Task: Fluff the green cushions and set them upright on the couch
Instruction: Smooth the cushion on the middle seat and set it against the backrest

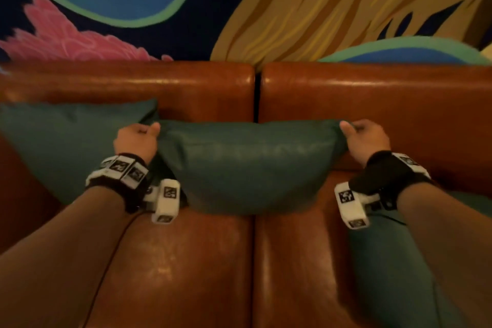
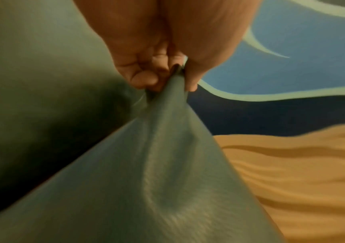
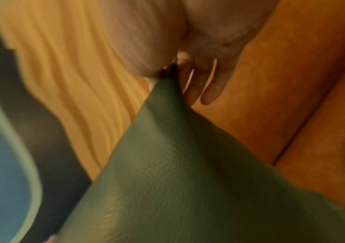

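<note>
A green leather cushion stands on the brown couch seat, its top edge level with the middle of the backrest. My left hand pinches its top left corner, and my right hand pinches its top right corner. In the left wrist view my left hand has the cushion corner between thumb and fingers. The right wrist view shows my right hand pinching the cushion corner the same way. A second green cushion leans upright against the backrest at the left. A third green cushion lies under my right forearm.
The brown leather backrest runs across the view, split by a dark gap in the middle. Behind it is a painted wall in blue, pink and yellow. Bare seat leather lies in front of the held cushion.
</note>
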{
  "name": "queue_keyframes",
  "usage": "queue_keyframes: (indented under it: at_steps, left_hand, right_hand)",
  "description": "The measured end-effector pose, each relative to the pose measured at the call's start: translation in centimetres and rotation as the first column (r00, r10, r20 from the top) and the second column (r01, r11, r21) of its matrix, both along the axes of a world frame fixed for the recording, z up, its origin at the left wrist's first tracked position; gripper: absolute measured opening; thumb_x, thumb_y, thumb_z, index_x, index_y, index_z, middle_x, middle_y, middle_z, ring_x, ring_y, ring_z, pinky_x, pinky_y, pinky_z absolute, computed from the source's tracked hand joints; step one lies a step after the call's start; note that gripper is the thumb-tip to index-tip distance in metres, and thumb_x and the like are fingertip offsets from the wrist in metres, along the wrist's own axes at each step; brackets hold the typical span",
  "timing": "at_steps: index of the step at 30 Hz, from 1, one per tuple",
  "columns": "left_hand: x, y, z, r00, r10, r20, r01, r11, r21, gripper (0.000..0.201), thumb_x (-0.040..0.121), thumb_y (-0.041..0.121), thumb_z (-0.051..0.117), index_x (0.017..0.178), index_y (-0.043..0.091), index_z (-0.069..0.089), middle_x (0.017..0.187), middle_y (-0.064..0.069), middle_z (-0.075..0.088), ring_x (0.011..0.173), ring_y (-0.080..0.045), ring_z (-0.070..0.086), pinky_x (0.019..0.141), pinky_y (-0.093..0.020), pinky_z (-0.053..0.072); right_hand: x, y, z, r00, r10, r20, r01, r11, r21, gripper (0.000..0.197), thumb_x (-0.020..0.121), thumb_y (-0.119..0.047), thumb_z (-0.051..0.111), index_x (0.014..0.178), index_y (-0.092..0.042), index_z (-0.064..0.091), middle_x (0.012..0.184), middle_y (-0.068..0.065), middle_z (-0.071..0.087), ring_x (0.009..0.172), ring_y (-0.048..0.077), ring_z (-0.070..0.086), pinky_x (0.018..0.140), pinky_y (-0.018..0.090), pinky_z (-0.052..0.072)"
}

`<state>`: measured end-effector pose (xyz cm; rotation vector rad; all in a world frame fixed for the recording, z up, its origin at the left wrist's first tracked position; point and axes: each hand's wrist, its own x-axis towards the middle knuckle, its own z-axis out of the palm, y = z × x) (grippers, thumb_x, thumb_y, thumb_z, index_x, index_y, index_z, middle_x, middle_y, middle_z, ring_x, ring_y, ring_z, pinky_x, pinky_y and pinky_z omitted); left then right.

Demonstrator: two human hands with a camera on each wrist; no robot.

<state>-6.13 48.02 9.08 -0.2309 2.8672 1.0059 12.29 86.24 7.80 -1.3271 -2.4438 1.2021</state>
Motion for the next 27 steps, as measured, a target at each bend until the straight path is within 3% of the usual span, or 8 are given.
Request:
queue_keyframes:
  at_steps: [3, 5, 8, 11, 14, 17, 23, 27]
  left_hand:
    - [-3.8, 1.5, -3.9, 0.986, -0.018, 0.164, -0.011, 0.984, 0.179, 0.052, 0.073, 0.050, 0.065, 0.108, 0.012, 0.066, 0.110, -0.017, 0.069, 0.104, -0.036, 0.064, 0.093, -0.049, 0.050]
    - [-4.7, 2.7, -5.1, 0.975, -0.031, 0.219, -0.011, 0.981, 0.192, 0.056, 0.078, 0.048, 0.064, 0.122, 0.013, 0.058, 0.125, -0.012, 0.062, 0.116, -0.034, 0.057, 0.101, -0.047, 0.044]
    - [-5.4, 4.2, -4.8, 0.979, -0.014, 0.204, -0.003, 0.997, 0.082, 0.054, 0.092, 0.042, 0.051, 0.136, 0.012, 0.045, 0.138, -0.016, 0.050, 0.129, -0.038, 0.043, 0.108, -0.046, 0.036]
    - [-5.5, 4.4, -4.0, 0.990, -0.095, 0.101, 0.098, 0.995, -0.023, 0.045, 0.097, 0.040, 0.042, 0.128, 0.009, 0.050, 0.128, -0.023, 0.055, 0.121, -0.043, 0.045, 0.101, -0.048, 0.038]
    - [-5.7, 5.0, -4.0, 0.982, -0.133, 0.132, 0.143, 0.988, -0.066, 0.042, 0.097, 0.040, 0.041, 0.122, 0.009, 0.051, 0.123, -0.024, 0.056, 0.117, -0.044, 0.048, 0.096, -0.048, 0.040]
    - [-6.4, 6.3, -5.1, 0.952, -0.156, 0.263, 0.182, 0.980, -0.076, 0.051, 0.098, 0.041, 0.041, 0.137, 0.008, 0.042, 0.136, -0.022, 0.049, 0.127, -0.042, 0.042, 0.103, -0.048, 0.036]
    - [-7.1, 6.0, -5.4, 0.981, -0.077, 0.178, 0.093, 0.992, -0.080, 0.047, 0.096, 0.045, 0.039, 0.130, 0.013, 0.047, 0.127, -0.024, 0.053, 0.119, -0.045, 0.045, 0.097, -0.051, 0.039]
    - [-6.8, 6.4, -5.2, 0.986, -0.036, 0.162, 0.053, 0.993, -0.101, 0.047, 0.096, 0.044, 0.040, 0.131, 0.014, 0.047, 0.128, -0.025, 0.052, 0.119, -0.046, 0.044, 0.098, -0.052, 0.038]
  right_hand:
    - [-3.3, 0.6, -1.6, 0.996, -0.092, -0.005, 0.087, 0.956, -0.279, 0.029, 0.088, -0.045, 0.061, 0.098, -0.019, 0.054, 0.109, 0.010, 0.057, 0.099, 0.032, 0.058, 0.088, 0.051, 0.054]
    - [-4.7, 1.0, -2.5, 0.994, -0.108, 0.025, 0.110, 0.953, -0.283, 0.022, 0.091, -0.036, 0.060, 0.098, -0.016, 0.054, 0.111, 0.011, 0.056, 0.101, 0.033, 0.056, 0.093, 0.053, 0.050]
    - [-5.8, 1.1, -2.5, 0.984, -0.173, 0.041, 0.177, 0.969, -0.170, 0.027, 0.090, -0.038, 0.059, 0.103, -0.014, 0.055, 0.111, 0.012, 0.057, 0.110, 0.038, 0.054, 0.098, 0.051, 0.044]
    - [-5.2, 0.9, -1.8, 0.976, -0.208, 0.071, 0.207, 0.978, 0.016, 0.022, 0.094, -0.035, 0.055, 0.093, -0.013, 0.056, 0.099, 0.012, 0.056, 0.106, 0.037, 0.054, 0.090, 0.040, 0.042]
    - [-4.7, 0.1, -1.7, 0.971, -0.226, 0.082, 0.218, 0.972, 0.089, 0.027, 0.096, -0.035, 0.051, 0.102, -0.010, 0.058, 0.108, 0.019, 0.059, 0.108, 0.040, 0.053, 0.085, 0.041, 0.041]
    - [-4.9, 0.2, -2.9, 0.955, -0.228, 0.191, 0.213, 0.973, 0.093, 0.028, 0.097, -0.033, 0.050, 0.108, -0.008, 0.057, 0.116, 0.022, 0.059, 0.112, 0.041, 0.052, 0.084, 0.039, 0.040]
    - [-5.7, 0.9, -2.5, 0.983, -0.181, 0.042, 0.174, 0.976, 0.135, 0.027, 0.097, -0.034, 0.049, 0.102, -0.009, 0.057, 0.100, 0.015, 0.058, 0.097, 0.032, 0.053, 0.074, 0.031, 0.032]
    - [-5.9, 1.2, -3.6, 0.991, -0.122, 0.052, 0.114, 0.984, 0.135, 0.024, 0.097, -0.036, 0.048, 0.094, -0.012, 0.054, 0.095, 0.013, 0.057, 0.099, 0.036, 0.054, 0.074, 0.031, 0.032]
